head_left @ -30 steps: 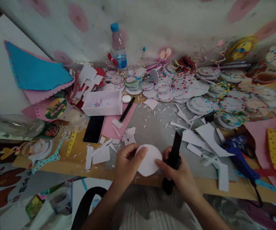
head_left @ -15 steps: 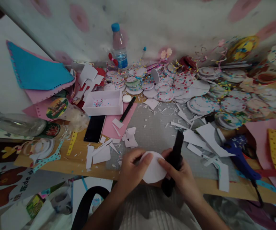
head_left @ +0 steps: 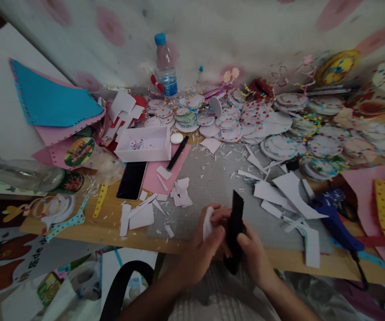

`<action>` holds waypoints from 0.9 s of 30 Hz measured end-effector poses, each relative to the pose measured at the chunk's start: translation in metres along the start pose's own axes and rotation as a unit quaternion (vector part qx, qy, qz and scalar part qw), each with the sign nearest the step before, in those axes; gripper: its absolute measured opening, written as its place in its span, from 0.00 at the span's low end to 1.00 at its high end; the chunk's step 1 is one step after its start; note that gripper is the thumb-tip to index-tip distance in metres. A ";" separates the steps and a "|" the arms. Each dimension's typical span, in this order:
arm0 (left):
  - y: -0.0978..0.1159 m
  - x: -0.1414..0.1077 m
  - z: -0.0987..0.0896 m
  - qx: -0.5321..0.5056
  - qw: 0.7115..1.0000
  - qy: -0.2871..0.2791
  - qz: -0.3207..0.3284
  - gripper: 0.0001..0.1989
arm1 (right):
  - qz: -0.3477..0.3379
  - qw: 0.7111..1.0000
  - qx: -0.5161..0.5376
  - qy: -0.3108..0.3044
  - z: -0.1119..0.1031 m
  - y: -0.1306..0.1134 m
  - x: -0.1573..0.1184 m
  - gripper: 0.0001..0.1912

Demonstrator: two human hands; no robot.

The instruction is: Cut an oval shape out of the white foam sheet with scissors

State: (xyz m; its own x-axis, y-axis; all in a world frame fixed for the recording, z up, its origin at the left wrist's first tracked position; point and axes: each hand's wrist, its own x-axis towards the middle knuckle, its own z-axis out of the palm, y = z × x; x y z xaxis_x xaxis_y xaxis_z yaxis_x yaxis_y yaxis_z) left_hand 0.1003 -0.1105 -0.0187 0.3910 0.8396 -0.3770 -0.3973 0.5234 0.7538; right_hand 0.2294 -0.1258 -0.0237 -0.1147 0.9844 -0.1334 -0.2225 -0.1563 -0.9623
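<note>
My left hand [head_left: 204, 249] is closed on a round white paper piece [head_left: 208, 223], which now shows nearly edge-on beside the fingers. In my right hand [head_left: 252, 249] is a long black tool [head_left: 235, 223] with a flat, slanted upper end, held upright with the thumb against its side. Its exact kind I cannot make out. Both hands are close together over the front edge of the grey cutting mat [head_left: 209, 178]. Some of the fingers between the hands overlap and are partly hidden.
White paper scraps [head_left: 279, 196] lie right of the hands. Stacks of decorated white discs [head_left: 229, 125] line the back. A white box [head_left: 142, 154], phone [head_left: 132, 180] and black pen [head_left: 178, 151] are left. A blue glue gun [head_left: 337, 218] lies right; a water bottle [head_left: 166, 67] stands behind.
The round white paper has turned from facing me to nearly edge-on in my left hand. The black tool has shifted slightly left and lower, closer to the left hand. A small scrap now lies near the mat's front-left edge.
</note>
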 end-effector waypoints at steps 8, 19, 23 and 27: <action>0.020 0.006 -0.002 -0.135 0.989 0.030 -0.048 0.32 | -0.086 0.933 -0.341 -0.078 -0.036 -0.024 -0.006 0.13; 0.017 -0.002 -0.001 0.008 0.995 0.102 0.022 0.24 | -0.113 0.855 -0.498 -0.093 -0.035 -0.025 -0.007 0.09; 0.011 -0.002 -0.008 0.125 0.969 0.208 0.042 0.24 | -0.060 0.930 -0.362 -0.005 -0.037 -0.019 -0.007 0.11; 0.014 -0.002 -0.008 0.224 0.940 0.244 0.083 0.23 | 0.103 0.985 -0.138 0.031 -0.022 -0.016 -0.003 0.18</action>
State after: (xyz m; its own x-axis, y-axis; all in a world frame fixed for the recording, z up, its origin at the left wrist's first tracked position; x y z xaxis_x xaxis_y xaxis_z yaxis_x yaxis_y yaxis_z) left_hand 0.0877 -0.1035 -0.0122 -0.1157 0.9282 -0.3538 0.0134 0.3576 0.9338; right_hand 0.2548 -0.1243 -0.0131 -0.0687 0.9386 -0.3380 0.0717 -0.3333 -0.9401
